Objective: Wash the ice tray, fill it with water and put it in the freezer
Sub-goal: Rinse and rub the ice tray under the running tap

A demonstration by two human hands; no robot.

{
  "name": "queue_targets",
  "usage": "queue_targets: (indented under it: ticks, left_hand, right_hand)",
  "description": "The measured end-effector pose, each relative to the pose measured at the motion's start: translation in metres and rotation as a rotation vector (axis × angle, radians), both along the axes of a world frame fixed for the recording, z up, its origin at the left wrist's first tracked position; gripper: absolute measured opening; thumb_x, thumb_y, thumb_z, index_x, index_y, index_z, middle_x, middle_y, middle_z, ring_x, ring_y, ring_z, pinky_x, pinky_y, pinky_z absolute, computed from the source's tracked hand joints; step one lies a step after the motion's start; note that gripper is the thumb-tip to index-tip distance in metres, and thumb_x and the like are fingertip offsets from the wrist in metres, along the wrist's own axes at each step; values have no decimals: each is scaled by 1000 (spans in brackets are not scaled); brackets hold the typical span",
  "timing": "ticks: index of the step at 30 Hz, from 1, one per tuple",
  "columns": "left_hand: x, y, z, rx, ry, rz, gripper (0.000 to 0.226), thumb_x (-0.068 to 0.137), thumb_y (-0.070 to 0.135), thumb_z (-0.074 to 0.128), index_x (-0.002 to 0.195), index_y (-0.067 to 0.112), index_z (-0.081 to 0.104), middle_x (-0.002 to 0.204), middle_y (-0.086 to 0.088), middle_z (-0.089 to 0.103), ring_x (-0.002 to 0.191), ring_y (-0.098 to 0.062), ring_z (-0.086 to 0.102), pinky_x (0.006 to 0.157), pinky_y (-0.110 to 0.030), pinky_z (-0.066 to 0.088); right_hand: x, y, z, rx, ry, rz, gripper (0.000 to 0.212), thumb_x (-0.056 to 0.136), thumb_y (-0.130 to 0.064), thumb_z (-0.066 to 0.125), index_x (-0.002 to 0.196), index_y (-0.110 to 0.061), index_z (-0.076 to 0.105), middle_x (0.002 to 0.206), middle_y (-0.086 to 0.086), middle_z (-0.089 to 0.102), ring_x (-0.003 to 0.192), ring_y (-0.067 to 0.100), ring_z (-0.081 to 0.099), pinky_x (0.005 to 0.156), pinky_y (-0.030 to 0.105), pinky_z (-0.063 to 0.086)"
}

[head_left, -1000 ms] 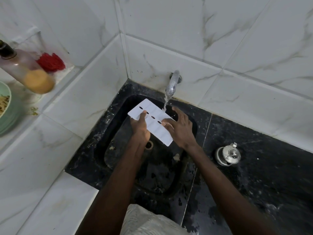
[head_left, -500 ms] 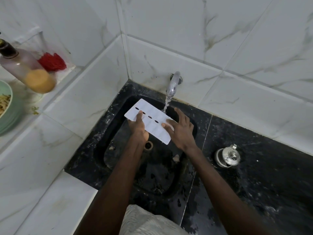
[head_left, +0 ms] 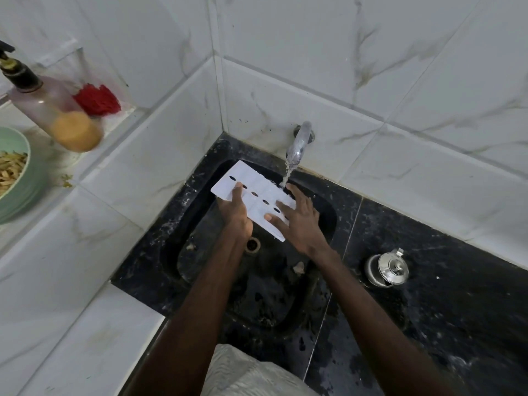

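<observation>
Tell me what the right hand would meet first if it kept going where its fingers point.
The right hand rests flat on the white ice tray. Pushed on, it would probably meet the water stream under the tap first, though depth is unclear.

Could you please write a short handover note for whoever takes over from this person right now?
Left hand: grips the ice tray at its near left edge, thumb on top.
Right hand: spread fingers rest flat on the tray's right end.
Tray: held over the black sink, its flat face with a row of holes up. Water from the open tap lands on its far edge, beside the right hand.
Done: the tray is at the sink and under running water.
Left: finish washing it, fill it with water, and carry it to the freezer, which is not in view.
</observation>
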State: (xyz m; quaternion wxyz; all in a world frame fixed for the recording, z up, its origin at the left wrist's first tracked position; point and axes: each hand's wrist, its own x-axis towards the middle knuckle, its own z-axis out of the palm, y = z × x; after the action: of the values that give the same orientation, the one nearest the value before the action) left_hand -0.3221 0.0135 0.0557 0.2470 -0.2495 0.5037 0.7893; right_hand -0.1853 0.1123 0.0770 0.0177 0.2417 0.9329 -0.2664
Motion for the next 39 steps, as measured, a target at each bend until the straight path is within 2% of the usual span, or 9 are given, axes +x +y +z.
queue_targets:
  ticks: [3, 7, 12, 18, 22, 27, 30, 34, 39]
  left_hand:
    - [-6, -7, -7, 5, 19, 52, 46, 102, 15, 67, 144, 15, 49, 124, -7, 70, 105, -25, 72, 92, -51, 60]
    - [-9, -10, -9, 21, 38, 84, 48, 102, 14, 67, 146, 16, 49, 132, -8, 69, 115, -28, 71, 100, -58, 57]
    - [-7, -4, -8, 41, 61, 65, 47, 103, 14, 66, 146, 16, 49, 132, -8, 69, 114, -26, 71, 96, -51, 60]
    - [-12, -12, -13, 20, 56, 97, 48, 102, 14, 66, 147, 14, 49, 135, -11, 68, 119, -30, 69, 99, -53, 58]
    - [-8, -4, -11, 71, 65, 67, 48, 102, 15, 67, 146, 17, 49, 132, -8, 69, 115, -26, 71, 99, -55, 58]
    - [-20, -15, -18, 48, 68, 87, 50, 101, 15, 68, 148, 14, 49, 131, -8, 69, 114, -28, 71, 100, -58, 56]
    - [-18, -14, -21, 44, 45, 78, 50, 101, 14, 68, 147, 16, 49, 132, -10, 69, 114, -28, 71, 99, -58, 57]
    - [-16, -10, -20, 54, 31, 48, 45, 101, 14, 68, 143, 16, 52, 127, -8, 72, 109, -26, 73, 93, -54, 61]
    - [-14, -11, -19, 56, 11, -42, 39, 102, 14, 66, 139, 12, 55, 122, -11, 74, 103, -27, 75, 87, -53, 63]
  right_hand:
    - [10, 5, -7, 9, 59, -5, 51, 101, -66, 43, 138, -37, 62, 169, -2, 14, 155, 26, 13, 121, 64, 18]
    - [15, 10, -12, 25, 149, -187, 49, 102, -60, 47, 135, -28, 65, 164, 1, 22, 150, 29, 24, 116, 65, 29]
    - [11, -4, -12, 10, 15, -69, 62, 100, -68, 41, 139, -24, 60, 170, 1, 11, 155, 28, 11, 119, 63, 19]
    - [23, 9, -10, 95, 116, -73, 42, 103, -62, 44, 124, -36, 69, 164, 0, 23, 152, 24, 21, 119, 62, 22]
    - [12, 3, -8, 48, -5, -63, 62, 98, -73, 40, 138, -29, 58, 169, 0, 10, 154, 28, 13, 118, 63, 20]
    - [28, 11, -12, -2, 152, -25, 51, 100, -67, 45, 140, -38, 59, 166, -8, 21, 151, 20, 23, 120, 59, 22]
    - [27, 15, -14, 12, 122, -89, 65, 103, -66, 37, 158, -31, 38, 169, -12, 19, 156, 15, 14, 123, 54, 17]
    - [14, 13, -17, 1, -79, 32, 90, 96, -81, 12, 166, -26, 4, 172, -12, -7, 158, 9, -13, 129, 51, -1]
    - [-3, 15, -11, -32, -140, 94, 94, 94, -82, 8, 165, -21, -7, 171, -8, -17, 155, 9, -23, 128, 49, -10]
